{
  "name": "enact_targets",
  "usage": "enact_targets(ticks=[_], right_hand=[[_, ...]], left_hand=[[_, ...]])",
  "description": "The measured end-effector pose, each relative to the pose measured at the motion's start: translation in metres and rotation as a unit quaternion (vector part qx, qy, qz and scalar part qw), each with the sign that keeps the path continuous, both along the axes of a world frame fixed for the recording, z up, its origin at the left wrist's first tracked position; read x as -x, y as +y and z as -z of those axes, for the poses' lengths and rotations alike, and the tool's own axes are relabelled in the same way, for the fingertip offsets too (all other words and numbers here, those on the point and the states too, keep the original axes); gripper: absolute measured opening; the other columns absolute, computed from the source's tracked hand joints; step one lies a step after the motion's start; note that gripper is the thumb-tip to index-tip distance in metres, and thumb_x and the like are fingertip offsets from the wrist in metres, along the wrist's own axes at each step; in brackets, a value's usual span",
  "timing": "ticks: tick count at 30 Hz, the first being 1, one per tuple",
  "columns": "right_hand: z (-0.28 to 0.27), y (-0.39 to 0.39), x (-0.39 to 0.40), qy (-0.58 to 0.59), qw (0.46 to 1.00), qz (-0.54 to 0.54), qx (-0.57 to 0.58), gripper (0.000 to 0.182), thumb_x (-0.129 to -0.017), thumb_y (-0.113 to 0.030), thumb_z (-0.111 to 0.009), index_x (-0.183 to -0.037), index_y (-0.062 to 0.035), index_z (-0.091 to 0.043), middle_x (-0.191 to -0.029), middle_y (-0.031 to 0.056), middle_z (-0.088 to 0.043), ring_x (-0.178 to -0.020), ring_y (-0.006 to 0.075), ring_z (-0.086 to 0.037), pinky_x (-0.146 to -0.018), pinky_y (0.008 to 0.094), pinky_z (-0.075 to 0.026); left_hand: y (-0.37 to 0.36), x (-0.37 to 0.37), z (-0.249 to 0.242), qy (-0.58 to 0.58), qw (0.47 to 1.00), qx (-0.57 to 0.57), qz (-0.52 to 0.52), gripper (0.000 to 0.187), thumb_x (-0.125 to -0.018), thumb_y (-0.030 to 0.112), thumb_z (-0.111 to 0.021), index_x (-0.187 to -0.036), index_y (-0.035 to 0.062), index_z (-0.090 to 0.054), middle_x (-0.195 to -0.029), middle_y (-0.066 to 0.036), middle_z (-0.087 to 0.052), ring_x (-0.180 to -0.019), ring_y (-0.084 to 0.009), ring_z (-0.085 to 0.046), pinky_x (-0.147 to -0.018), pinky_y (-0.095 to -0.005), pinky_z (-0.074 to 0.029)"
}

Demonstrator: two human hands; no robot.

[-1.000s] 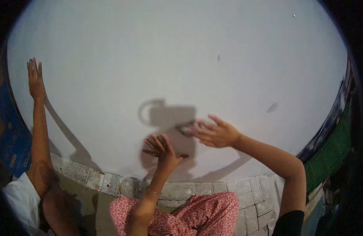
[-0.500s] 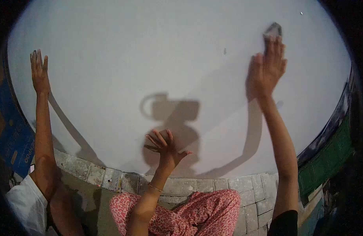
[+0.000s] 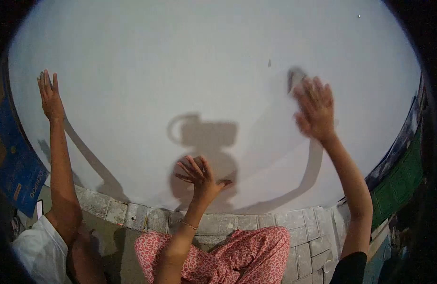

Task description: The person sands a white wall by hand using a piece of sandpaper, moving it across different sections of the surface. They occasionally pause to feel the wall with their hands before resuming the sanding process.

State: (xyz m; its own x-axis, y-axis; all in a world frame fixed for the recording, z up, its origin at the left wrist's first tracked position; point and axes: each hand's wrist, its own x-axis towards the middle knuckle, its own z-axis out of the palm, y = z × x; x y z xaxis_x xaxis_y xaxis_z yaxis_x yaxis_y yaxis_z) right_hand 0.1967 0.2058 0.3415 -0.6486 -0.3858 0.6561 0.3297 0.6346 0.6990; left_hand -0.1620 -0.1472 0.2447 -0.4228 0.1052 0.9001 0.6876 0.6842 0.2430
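Note:
My left hand [image 3: 203,177] is spread against the lower middle of a large white panel [image 3: 133,71], fingers apart and holding nothing. A thin bracelet [image 3: 189,225] circles its wrist. On the panel's right side, my right hand [image 3: 317,110] is stretched out and smeared by motion. At its fingertips is a small grey piece [image 3: 296,81] with a dark edge, partly covered by the fingers; its kind cannot be made out. The black sleeve [image 3: 351,270] of that arm shows below. A small dark mark [image 3: 269,63] sits on the panel left of this hand.
Another person's hand [image 3: 50,97] rests on the panel at left, with a white sleeve [image 3: 40,251] below. Grey paving blocks [image 3: 218,223] run along the panel's lower edge. Blue printed material [image 3: 22,175] lies at left, a green object [image 3: 398,189] at right. Patterned trousers [image 3: 247,251] cover my legs.
My right hand and the grey piece have moved down and to the left across the panel. My left hand stays almost in place. The other person's hand is slightly lower.

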Motion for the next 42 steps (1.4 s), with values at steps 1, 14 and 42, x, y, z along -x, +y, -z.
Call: enact_targets(ticks=[1, 14, 42], right_hand=[[-0.026, 0.001, -0.001, 0.094, 0.995, 0.017, 0.006, 0.055, -0.090, -0.031, -0.047, -0.143, -0.0207, -0.036, -0.149, 0.0077, -0.030, -0.140, 0.0289, -0.021, -0.114, 0.0505, -0.006], [0.093, -0.076, 0.085, -0.263, 0.957, -0.092, -0.086, 0.055, -0.087, -0.038, -0.051, -0.139, -0.0234, -0.041, -0.148, -0.0004, -0.034, -0.139, 0.0218, -0.026, -0.114, 0.0493, -0.013], [0.084, 0.003, 0.006, -0.074, 0.996, -0.009, 0.054, 0.058, -0.083, -0.043, -0.056, -0.137, -0.0258, -0.045, -0.149, 0.0009, -0.032, -0.140, 0.0236, -0.022, -0.114, 0.0511, -0.008]], left_hand=[[-0.010, 0.015, -0.018, 0.011, 1.000, -0.018, -0.012, 0.128, -0.062, 0.074, -0.060, -0.145, 0.0056, 0.010, -0.145, -0.034, 0.014, -0.131, -0.0581, 0.012, -0.092, -0.0778, -0.002], [0.155, -0.177, 0.201, -0.124, 0.971, 0.044, 0.201, 0.133, -0.059, 0.085, -0.052, -0.146, 0.0039, 0.009, -0.144, -0.036, 0.021, -0.127, -0.0617, 0.021, -0.083, -0.0818, 0.008], [0.152, -0.181, 0.197, -0.134, 0.971, 0.059, 0.187, 0.145, -0.052, 0.066, -0.078, -0.145, 0.0060, 0.016, -0.143, -0.036, 0.023, -0.129, -0.0575, 0.024, -0.089, -0.0783, 0.010]])
